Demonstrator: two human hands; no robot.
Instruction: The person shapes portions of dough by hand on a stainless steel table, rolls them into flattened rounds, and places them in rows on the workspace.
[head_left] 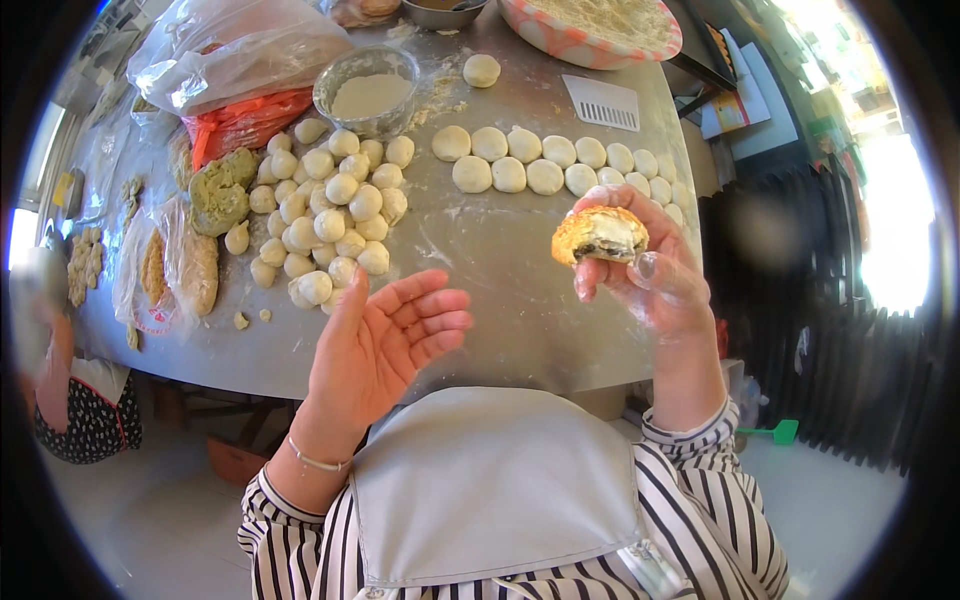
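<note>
My right hand (655, 275) holds up a filled bun (598, 236) between thumb and fingers, above the right part of the metal table. The bun has a golden crust, and its open side shows a white layer and a dark filling. My left hand (385, 325) is raised palm up over the table's near edge, fingers apart, holding nothing. Just beyond it lies a heap of small round dough balls (330, 200). Rows of flattened dough rounds (510, 175) rest on the table behind the bun.
A glass bowl of flour (370, 95), a white slotted scraper (602, 102) and a large red-and-white basin (600, 30) stand at the back. Greenish dough (222, 190) and plastic bags (235, 50) lie left. Another person's arm (60, 370) shows at far left.
</note>
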